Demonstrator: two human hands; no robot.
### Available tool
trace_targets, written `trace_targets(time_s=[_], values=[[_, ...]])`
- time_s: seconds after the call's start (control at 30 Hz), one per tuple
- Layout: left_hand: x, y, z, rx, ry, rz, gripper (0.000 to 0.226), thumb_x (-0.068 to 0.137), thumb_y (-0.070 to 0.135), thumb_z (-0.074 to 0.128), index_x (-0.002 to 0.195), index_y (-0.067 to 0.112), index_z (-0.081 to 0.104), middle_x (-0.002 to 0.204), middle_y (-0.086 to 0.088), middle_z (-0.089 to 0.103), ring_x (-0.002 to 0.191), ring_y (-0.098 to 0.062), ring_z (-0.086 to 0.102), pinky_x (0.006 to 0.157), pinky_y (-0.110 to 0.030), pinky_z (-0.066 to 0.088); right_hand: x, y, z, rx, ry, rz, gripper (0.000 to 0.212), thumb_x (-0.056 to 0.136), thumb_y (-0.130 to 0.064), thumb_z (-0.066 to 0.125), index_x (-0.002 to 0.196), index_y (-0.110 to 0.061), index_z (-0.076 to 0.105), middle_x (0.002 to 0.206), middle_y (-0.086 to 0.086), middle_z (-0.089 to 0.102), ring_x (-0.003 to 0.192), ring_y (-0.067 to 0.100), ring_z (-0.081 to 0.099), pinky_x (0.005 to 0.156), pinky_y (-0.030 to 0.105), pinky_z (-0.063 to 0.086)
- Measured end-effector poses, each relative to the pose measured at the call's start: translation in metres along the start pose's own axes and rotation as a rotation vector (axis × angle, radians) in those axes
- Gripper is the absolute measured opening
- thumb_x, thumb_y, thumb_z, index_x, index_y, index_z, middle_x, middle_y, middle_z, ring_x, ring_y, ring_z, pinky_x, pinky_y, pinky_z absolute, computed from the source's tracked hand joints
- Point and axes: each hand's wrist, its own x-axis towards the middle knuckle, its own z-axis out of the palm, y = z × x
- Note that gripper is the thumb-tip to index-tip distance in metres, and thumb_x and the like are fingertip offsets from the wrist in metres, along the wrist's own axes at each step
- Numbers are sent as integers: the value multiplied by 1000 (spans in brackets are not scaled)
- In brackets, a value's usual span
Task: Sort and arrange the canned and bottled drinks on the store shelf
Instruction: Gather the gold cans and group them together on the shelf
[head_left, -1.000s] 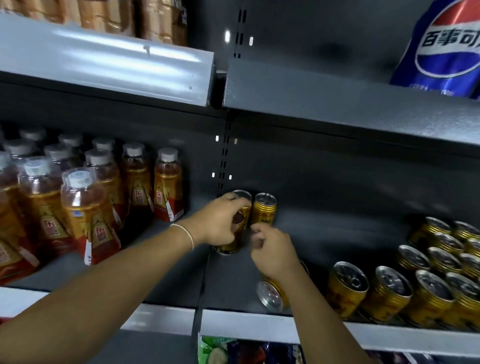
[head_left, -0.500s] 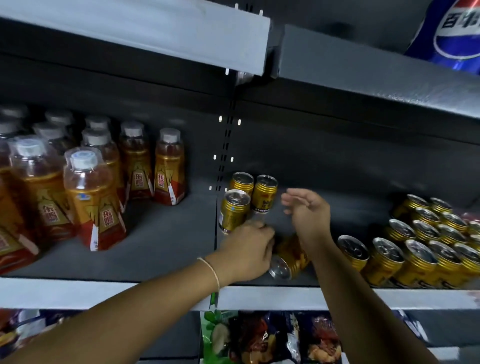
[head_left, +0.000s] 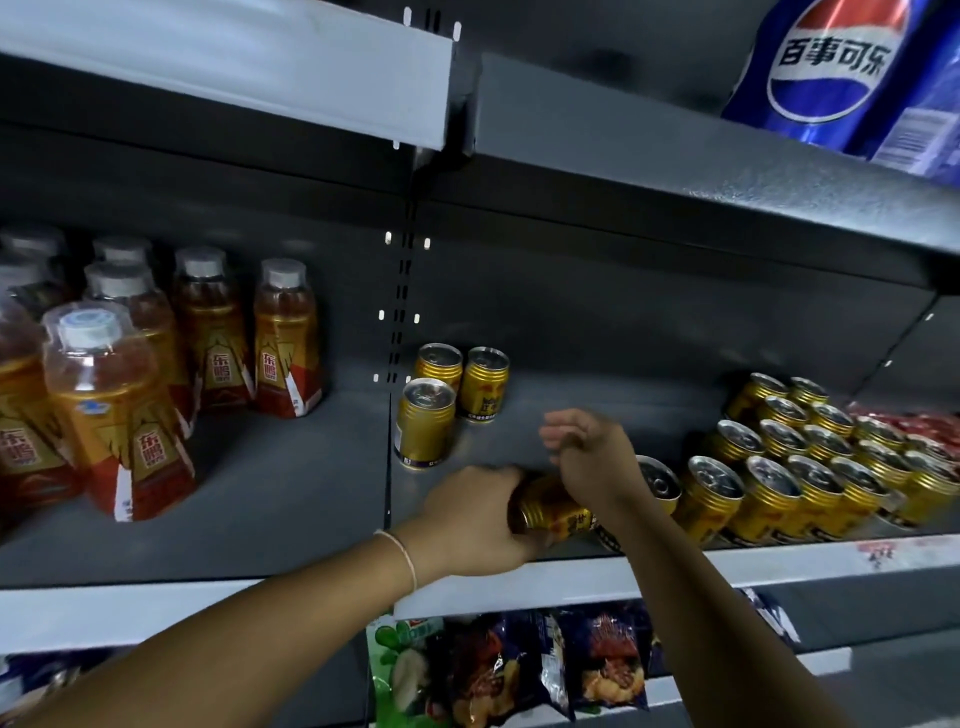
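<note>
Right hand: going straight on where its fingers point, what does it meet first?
Probably the front standing gold can; the right hand points left over bare shelf toward it, though depth is unclear.

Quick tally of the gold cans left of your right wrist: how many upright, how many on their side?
Upright gold cans: 3
Gold can on its side, gripped by the left hand: 1
Total: 4

Bottles (head_left: 218, 338) left, can block (head_left: 826, 447) right (can trio (head_left: 431, 421) between).
</note>
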Motion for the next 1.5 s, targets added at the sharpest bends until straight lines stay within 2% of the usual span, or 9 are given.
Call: trace_targets(time_s=[0.23, 0.37, 0.47, 0.6, 0.83, 1.07, 1.27, 1.4, 1.5], values=[[-2, -20, -41, -77, -20, -123, 65, 67, 54, 76, 122, 26, 54, 111, 9, 64, 95, -10, 60, 81, -33, 54, -14, -19, -2, -311, -221, -126, 46, 83, 6, 54, 116, -23, 65, 104, -16, 62, 107, 9, 61, 97, 26, 51], [0, -27, -62, -143, 49, -133, 67, 69, 44, 80, 127, 30, 50, 96, 17, 63, 93, -6, 61, 81, -30, 54, -25, -33, 2, -275, -386, -94, 57, 79, -7, 69, 130, -30, 56, 124, -13, 62, 117, 6, 57, 100, 30, 50], [5, -30, -70, -107, 106, -120, 73, 71, 44, 79, 134, 30, 45, 103, 13, 66, 99, -9, 60, 85, -28, 52, -31, -38, 12, -209, -437, -130, 66, 72, -24, 79, 129, -42, 53, 120, -22, 63, 112, -3, 58, 95, 18, 48], [8, -33, -71, -83, 132, -84, 73, 75, 47, 78, 138, 29, 45, 116, 9, 63, 106, -9, 57, 90, -22, 47, -34, -31, 34, -70, -329, -99, 53, 67, -24, 84, 104, -50, 56, 103, -32, 65, 97, -11, 61, 75, 5, 47], [4, -56, -82, -120, 407, -121, 26, 89, 31, 67, 112, 20, 66, 102, 4, 62, 88, -10, 60, 77, -21, 47, -43, -5, 65, 140, -238, 41, 63, 73, -18, 86, 121, -43, 53, 110, -20, 69, 103, -4, 63, 86, 13, 49], [11, -87, -76, -118, 142, -287, 53, 85, 21, 71, 134, 22, 50, 126, -1, 59, 120, -18, 51, 98, -26, 42, -46, -3, 87, 119, -128, 49, 72, 79, -17, 82, 135, -41, 43, 124, -17, 60, 117, 5, 57, 105, 32, 48], [24, -89, -69, -230, 227, -319, 52, 84, 23, 74, 132, 21, 53, 117, 8, 60, 107, -8, 54, 89, -17, 40, -38, 0, 102, 76, 2, 25, 74, 78, -16, 83, 139, -33, 44, 130, -5, 58, 122, 13, 56, 106, 42, 47], [27, -93, -61, -204, 209, -336, 54, 92, 18, 62, 143, 22, 46, 132, -7, 54, 121, -20, 51, 102, -22, 37, -40, 4, 106, 126, 42, 19, 76, 79, -13, 82, 143, -27, 44, 132, -4, 59, 120, 9, 58, 106, 39, 49], [25, -96, -60, -299, 183, -353, 59, 93, 2, 51, 147, 23, 43, 137, -9, 50, 126, -21, 49, 97, -15, 32, -42, 4, 108, 127, 33, 5, 77, 81, -11, 79, 146, -24, 40, 135, -4, 58, 124, 9, 56, 107, 39, 47]])
